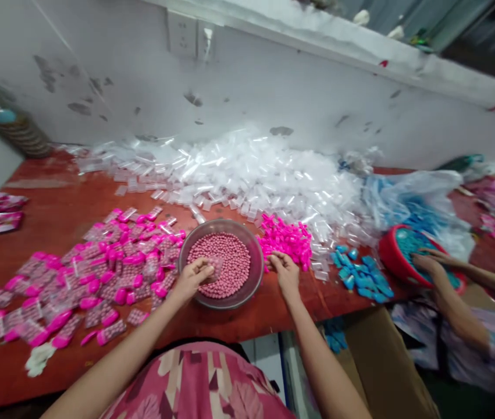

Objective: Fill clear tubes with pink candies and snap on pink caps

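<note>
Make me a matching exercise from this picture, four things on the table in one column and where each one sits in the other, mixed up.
Things:
1. bowl of pink beads
2. pink caps
3. blue caps
4. filled pink-capped tubes

Places:
A. spread over the table's left part
B. loose, beside the red bowl at the right
C. under the left hand
D. piled at the right hand

Pairs: 1-C, 2-D, 3-B, 4-A

glossy clear plastic cases [247, 169]; shiny metal bowl [256, 279]; smooth red tabletop [55, 221]
</note>
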The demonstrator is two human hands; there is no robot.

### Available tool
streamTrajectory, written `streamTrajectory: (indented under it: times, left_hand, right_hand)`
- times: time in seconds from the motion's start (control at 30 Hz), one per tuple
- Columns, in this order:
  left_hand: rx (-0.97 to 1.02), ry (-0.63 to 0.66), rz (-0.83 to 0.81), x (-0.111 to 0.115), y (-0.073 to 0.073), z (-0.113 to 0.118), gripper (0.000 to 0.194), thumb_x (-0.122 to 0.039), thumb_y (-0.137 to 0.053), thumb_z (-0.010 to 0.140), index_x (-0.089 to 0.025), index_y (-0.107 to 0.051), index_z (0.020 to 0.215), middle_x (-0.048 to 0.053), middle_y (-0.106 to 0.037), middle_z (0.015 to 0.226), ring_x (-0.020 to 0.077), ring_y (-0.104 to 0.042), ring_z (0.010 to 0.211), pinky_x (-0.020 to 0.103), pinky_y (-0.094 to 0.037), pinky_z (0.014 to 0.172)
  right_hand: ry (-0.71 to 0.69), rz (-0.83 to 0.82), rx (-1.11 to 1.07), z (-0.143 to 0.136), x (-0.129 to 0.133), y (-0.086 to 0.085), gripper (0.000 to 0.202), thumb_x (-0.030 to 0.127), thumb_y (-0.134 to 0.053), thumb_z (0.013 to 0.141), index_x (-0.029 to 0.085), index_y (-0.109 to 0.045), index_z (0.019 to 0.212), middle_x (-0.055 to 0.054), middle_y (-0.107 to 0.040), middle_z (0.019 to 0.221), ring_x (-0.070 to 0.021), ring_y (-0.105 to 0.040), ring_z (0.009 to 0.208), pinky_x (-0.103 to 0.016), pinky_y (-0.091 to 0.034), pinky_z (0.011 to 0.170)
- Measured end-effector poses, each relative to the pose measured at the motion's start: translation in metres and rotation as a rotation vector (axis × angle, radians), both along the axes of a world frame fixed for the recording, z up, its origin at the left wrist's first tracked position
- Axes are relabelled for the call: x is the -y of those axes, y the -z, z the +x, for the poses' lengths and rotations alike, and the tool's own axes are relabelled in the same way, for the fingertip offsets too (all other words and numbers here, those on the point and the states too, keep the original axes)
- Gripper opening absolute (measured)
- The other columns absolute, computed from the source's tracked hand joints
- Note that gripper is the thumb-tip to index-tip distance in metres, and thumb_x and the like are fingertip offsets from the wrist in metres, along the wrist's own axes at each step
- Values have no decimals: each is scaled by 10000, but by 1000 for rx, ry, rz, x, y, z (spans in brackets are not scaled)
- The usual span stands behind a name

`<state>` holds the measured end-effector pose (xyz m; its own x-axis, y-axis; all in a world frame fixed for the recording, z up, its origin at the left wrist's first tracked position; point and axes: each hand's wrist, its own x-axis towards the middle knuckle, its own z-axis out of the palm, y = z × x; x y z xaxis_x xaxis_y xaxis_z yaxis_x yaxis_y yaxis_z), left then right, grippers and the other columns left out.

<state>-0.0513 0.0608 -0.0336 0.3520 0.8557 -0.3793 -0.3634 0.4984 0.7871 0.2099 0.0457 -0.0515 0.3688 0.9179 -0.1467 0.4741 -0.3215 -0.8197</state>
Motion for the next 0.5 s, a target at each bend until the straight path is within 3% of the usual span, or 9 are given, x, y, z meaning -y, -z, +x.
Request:
streamTrajectory:
  times: [0.07, 0.13, 0.23, 0.33, 0.43, 0.5]
  left_hand:
    - [1, 32, -35, 5, 2, -3, 225, -274, -671, 631, -156, -566, 792, -5, -595, 722, 121, -579, 668, 287, -508, 663]
    - [16, 54, -67, 9, 4, -2, 195, -263, -659, 649, -166, -556, 784, -13, -595, 729, 122, -582, 684, 302, -506, 686]
    - [10, 78, -93, 11, 2, 3, 200, -253, -654, 657, -165, -567, 814, -5, -604, 748, 118, -579, 687, 301, -503, 700]
    - [-1, 125, -114, 10, -2, 10, 268, -257, -648, 664, -165, -580, 906, 21, -620, 805, 130, -578, 730, 286, -501, 699]
    - [20, 136, -163, 8, -8, 16, 272, -283, -617, 693, -166, -581, 937, 34, -625, 823, 141, -578, 746, 297, -504, 690]
    - [51, 132, -207, 9, -11, 19, 242, -313, -585, 718, -164, -585, 909, 34, -622, 815, 143, -579, 739, 317, -509, 685]
  right_hand:
    - [73, -90, 190, 29, 7, 14, 328, 352, -356, 798, 147, -550, 964, -77, -634, 846, -164, -601, 745, -291, -464, 657]
    - [69, -183, 252, 43, 15, 32, 220, 330, -471, 735, 176, -600, 824, -53, -643, 770, -178, -594, 737, -287, -442, 665]
    - [30, -325, 332, 35, 25, 58, 123, 288, -602, 633, 199, -612, 718, -29, -643, 705, -189, -592, 720, -276, -414, 658]
    - [6, -406, 398, 12, 36, 78, 193, 298, -578, 668, 205, -601, 835, -55, -644, 819, -194, -592, 761, -271, -400, 656]
    - [-12, -414, 438, 4, 46, 86, 233, 316, -466, 758, 186, -572, 920, -97, -623, 919, -198, -590, 805, -276, -401, 663]
    - [-23, -404, 443, 11, 53, 83, 245, 323, -427, 779, 170, -569, 907, -99, -633, 860, -200, -597, 783, -278, -408, 656]
